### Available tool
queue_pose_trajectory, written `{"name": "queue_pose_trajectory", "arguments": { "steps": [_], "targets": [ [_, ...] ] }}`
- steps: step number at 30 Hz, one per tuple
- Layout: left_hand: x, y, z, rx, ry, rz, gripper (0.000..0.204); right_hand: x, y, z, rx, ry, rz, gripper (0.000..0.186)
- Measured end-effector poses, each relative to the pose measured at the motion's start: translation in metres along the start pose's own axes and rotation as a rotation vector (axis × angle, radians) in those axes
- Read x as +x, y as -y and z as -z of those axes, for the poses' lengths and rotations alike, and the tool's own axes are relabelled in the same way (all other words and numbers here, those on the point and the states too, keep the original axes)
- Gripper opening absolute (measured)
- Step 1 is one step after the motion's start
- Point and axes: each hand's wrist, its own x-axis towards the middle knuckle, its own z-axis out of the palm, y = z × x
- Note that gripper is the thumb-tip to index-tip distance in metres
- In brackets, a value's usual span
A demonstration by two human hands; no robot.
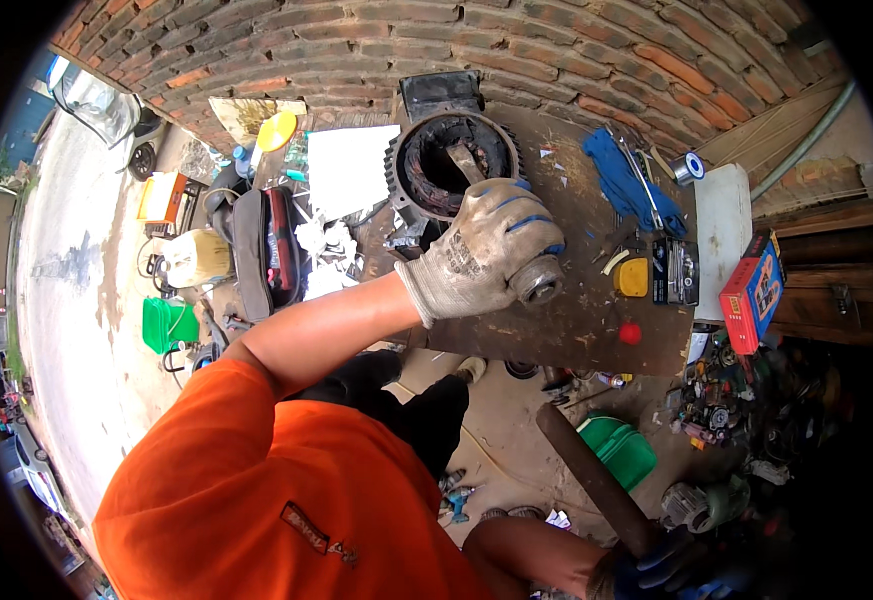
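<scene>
My left hand, in a dirty grey glove with blue stripes, is closed around a short round metal part whose ring-shaped end faces me. It hovers over a rusty metal workbench, just in front of a big round motor housing with a metal strip lying inside it. My right hand, in a dark blue glove at the lower edge, grips a long dark bar that slants up toward the bench's front edge.
On the bench lie a blue cloth, a yellow object, a red cap, a white block and a red box. A green container and scrap parts sit below. A brick wall backs the bench.
</scene>
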Motion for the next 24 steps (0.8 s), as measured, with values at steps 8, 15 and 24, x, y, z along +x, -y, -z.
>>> {"name": "queue_pose_trajectory", "arguments": {
  "steps": [8, 15, 24],
  "targets": [
    [-0.005, 0.003, -0.007, 0.005, 0.01, -0.019, 0.05, -0.043, 0.055, -0.123, 0.765, 0.228, -0.596, 0.032],
    [-0.004, 0.006, -0.007, -0.001, 0.002, -0.025, 0.05, 0.012, 0.028, -0.023, 1.221, -0.295, -0.252, 0.031],
    [0.004, 0.01, -0.002, -0.002, -0.069, -0.035, 0.043, -0.07, 0.057, -0.146, 0.793, 0.459, -0.868, 0.03]
  ]
}}
